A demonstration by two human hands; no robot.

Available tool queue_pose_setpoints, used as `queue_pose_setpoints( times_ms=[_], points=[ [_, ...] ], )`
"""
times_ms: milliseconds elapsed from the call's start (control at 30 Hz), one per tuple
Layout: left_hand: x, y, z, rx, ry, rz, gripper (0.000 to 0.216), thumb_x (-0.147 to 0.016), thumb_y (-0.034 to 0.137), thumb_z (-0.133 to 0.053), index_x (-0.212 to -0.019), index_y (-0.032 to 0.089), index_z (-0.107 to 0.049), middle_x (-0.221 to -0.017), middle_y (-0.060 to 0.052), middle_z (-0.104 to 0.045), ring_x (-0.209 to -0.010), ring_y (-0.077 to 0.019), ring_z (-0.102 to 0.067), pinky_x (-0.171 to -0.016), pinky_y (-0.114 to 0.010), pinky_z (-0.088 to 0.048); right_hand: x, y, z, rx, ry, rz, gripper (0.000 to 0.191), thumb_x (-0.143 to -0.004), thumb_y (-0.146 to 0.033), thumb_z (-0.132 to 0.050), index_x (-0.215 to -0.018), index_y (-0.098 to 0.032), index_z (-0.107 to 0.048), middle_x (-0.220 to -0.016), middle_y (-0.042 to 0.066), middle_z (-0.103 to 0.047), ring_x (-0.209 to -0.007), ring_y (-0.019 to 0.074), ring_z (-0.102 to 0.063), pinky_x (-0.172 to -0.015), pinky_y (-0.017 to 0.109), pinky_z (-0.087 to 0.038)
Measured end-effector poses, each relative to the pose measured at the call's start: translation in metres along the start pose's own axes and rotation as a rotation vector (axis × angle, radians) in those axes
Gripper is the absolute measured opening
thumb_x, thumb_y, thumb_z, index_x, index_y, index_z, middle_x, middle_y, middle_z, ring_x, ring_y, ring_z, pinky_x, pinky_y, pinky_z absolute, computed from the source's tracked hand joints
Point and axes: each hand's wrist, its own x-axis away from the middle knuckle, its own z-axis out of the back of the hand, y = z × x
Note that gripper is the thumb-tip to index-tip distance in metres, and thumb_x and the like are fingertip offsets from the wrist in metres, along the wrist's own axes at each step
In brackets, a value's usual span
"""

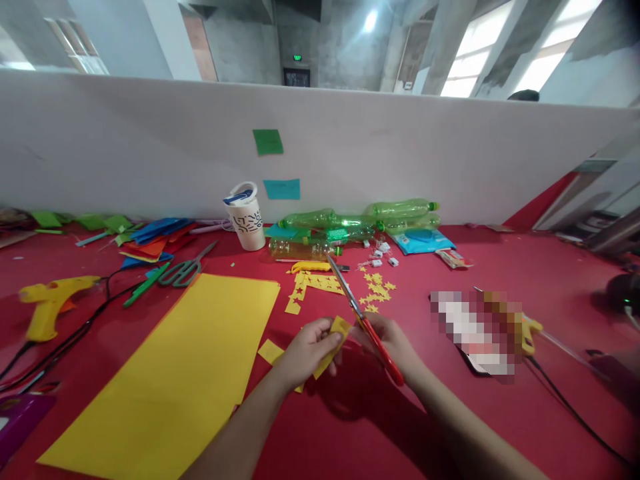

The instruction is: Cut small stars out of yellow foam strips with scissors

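Observation:
My left hand pinches a small yellow paper piece between thumb and fingers. Close beside it, my right hand is closed around red-handled scissors, whose blades point up and away over the table. Under my left wrist lies another yellow paper strip, partly covered. Beyond the hands, small yellow paper stars form a loose pile. To their left are yellow offcuts with star-shaped holes. A large yellow sheet spreads out left of my left arm.
Green plastic bottles lie along the white partition, near a white cup. A yellow cutter rests before them. Grey-green scissors and a yellow glue gun are left; a blurred-out phone and a second glue gun are right.

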Motion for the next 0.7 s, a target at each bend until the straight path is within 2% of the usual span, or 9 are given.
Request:
queue_pose_setpoints(
  times_ms=[67,200,267,433,567,700],
  points=[
    [-0.002,0.001,0.004,0.035,0.122,-0.049,0.021,-0.077,0.038,-0.049,-0.079,0.017,-0.050,-0.054,0.003,-0.053,-0.042,-0.0082,-0.048,-0.043,-0.020,-0.036,0.003,-0.002,0.010,0.118,-0.092,0.003,0.029,-0.076,-0.041,-0.053,-0.064,-0.016,-0.044,-0.055,-0.005,-0.041,-0.048,0.0083,-0.038,-0.044,0.019,-0.028],
    [-0.006,0.000,0.015,0.153,0.448,-0.185,0.019,-0.072,0.036,-0.056,-0.072,0.017,-0.051,-0.054,0.005,-0.049,-0.044,-0.0055,-0.043,-0.044,-0.017,-0.033,0.009,-0.005,0.024,0.306,-0.200,0.038,0.031,-0.076,-0.047,-0.052,-0.071,-0.017,-0.047,-0.062,-0.003,-0.045,-0.053,0.0092,-0.038,-0.047,0.020,-0.030],
    [-0.006,0.001,0.018,0.196,0.539,-0.231,0.018,-0.071,0.035,-0.057,-0.072,0.017,-0.052,-0.056,0.005,-0.049,-0.046,-0.0055,-0.044,-0.046,-0.017,-0.035,0.012,-0.006,0.025,0.352,-0.264,0.032,0.034,-0.077,-0.049,-0.049,-0.070,-0.017,-0.045,-0.061,-0.003,-0.044,-0.053,0.0090,-0.037,-0.048,0.020,-0.029],
    [-0.003,0.005,0.019,0.204,0.563,-0.277,0.016,-0.075,0.034,-0.053,-0.072,0.018,-0.051,-0.057,0.004,-0.050,-0.048,-0.0082,-0.046,-0.047,-0.019,-0.038,0.016,-0.014,0.019,0.315,-0.387,0.013,0.038,-0.079,-0.053,-0.045,-0.067,-0.017,-0.041,-0.058,-0.005,-0.038,-0.051,0.0078,-0.033,-0.045,0.019,-0.025],
    [-0.003,0.006,0.019,0.138,0.542,-0.304,0.018,-0.076,0.032,-0.050,-0.066,0.017,-0.049,-0.054,0.004,-0.049,-0.048,-0.0077,-0.045,-0.046,-0.018,-0.036,0.019,-0.018,0.012,0.183,-0.427,-0.046,0.038,-0.081,-0.053,-0.042,-0.068,-0.017,-0.041,-0.058,-0.005,-0.038,-0.050,0.0071,-0.033,-0.043,0.018,-0.025],
    [-0.003,0.005,0.020,0.083,0.577,-0.311,0.019,-0.076,0.031,-0.049,-0.063,0.017,-0.048,-0.051,0.005,-0.046,-0.045,-0.0063,-0.041,-0.044,-0.017,-0.034,0.022,-0.014,0.004,0.033,-0.433,-0.132,0.037,-0.081,-0.053,-0.042,-0.070,-0.018,-0.040,-0.056,-0.006,-0.035,-0.048,0.0065,-0.031,-0.043,0.018,-0.026]
  ],
)
